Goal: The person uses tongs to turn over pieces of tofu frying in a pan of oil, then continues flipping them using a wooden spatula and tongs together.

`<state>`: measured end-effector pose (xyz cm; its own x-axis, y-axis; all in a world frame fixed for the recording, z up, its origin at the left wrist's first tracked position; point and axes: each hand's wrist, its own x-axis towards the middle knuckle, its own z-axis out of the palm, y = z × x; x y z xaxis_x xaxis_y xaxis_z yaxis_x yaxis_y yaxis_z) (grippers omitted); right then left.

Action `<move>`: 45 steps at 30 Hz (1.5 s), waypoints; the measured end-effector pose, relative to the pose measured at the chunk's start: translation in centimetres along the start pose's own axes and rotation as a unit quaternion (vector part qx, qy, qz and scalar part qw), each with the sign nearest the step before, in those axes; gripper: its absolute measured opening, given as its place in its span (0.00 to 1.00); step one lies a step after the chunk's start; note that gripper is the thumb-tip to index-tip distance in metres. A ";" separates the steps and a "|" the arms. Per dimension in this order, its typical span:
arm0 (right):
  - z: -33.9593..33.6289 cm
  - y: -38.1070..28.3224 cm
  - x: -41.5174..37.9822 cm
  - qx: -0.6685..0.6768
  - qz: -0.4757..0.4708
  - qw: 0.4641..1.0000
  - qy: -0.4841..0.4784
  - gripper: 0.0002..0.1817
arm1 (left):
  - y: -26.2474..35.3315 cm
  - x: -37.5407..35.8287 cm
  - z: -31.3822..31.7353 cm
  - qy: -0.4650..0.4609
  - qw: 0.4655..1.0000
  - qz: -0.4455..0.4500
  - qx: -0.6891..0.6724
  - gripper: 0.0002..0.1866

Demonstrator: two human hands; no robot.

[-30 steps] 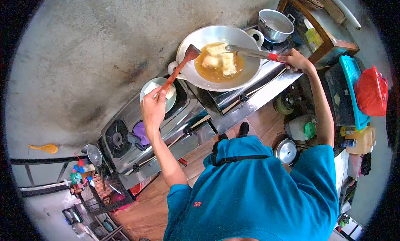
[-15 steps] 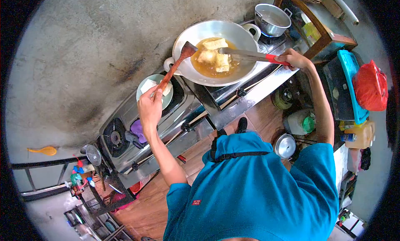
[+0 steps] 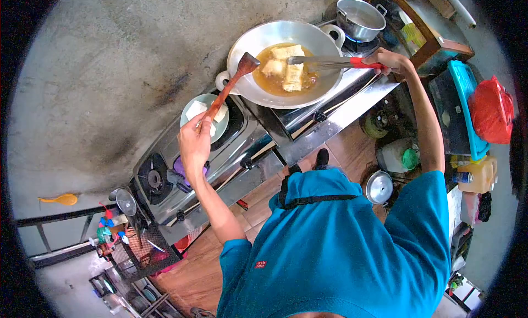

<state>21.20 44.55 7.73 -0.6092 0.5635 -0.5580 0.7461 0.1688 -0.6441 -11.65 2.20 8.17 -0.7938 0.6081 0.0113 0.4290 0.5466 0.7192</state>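
Observation:
My left hand (image 3: 193, 148) is closed round the handle of a wooden spatula (image 3: 224, 94), whose dark blade hangs over the left rim of a large wok (image 3: 313, 39). In my right hand (image 3: 389, 62) is a pair of metal tongs (image 3: 324, 62) with red grips, reaching over the wok from the right. The tongs' tips touch or lie just above the pale yellow blocks of food (image 3: 293, 76), several of which sit in bubbling golden oil (image 3: 265, 85). Below the spatula handle, a light green plate (image 3: 219, 132) holds white blocks, partly covered by my left hand.
A metal pot (image 3: 360, 22) stands over a blue flame beyond the wok. To the left, the stove (image 3: 223, 164) carries a purple cloth (image 3: 180, 165) beside a bare burner (image 3: 154, 179). A wooden-framed cabinet (image 3: 432, 50) and a red plastic bag (image 3: 491, 110) are at the right.
The tongs' tips have shifted slightly over the food, and the upper blocks lie at a different angle. The spatula stays at the wok's left rim. The view has tilted a little.

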 end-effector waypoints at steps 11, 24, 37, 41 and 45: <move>2.0 0.1 0.8 0.042 0.009 0.998 -0.054 0.22 | -0.4 -0.3 -0.4 0.007 1.000 0.005 -0.007 0.15; 2.3 -1.4 -2.6 -0.027 -0.035 0.999 0.025 0.22 | -0.5 -0.6 -0.9 0.003 1.000 -0.002 -0.002 0.15; 2.1 -0.1 -2.2 -0.065 -0.042 0.997 0.018 0.27 | 4.0 -0.6 -4.2 -0.063 0.984 0.086 0.144 0.14; 2.5 -0.7 -2.6 -0.057 -0.043 0.997 0.020 0.25 | 6.2 1.2 -4.9 -0.113 0.961 0.125 0.220 0.13; 2.8 -1.0 -2.9 -0.043 -0.064 0.996 0.037 0.24 | 7.5 3.1 -4.5 -0.124 0.953 0.142 0.237 0.13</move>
<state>21.48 40.51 8.48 -0.6823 0.5900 -0.4317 0.6852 0.3101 -0.6591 -12.83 5.61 16.73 -0.5148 0.8559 -0.0485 0.8049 0.5021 0.3161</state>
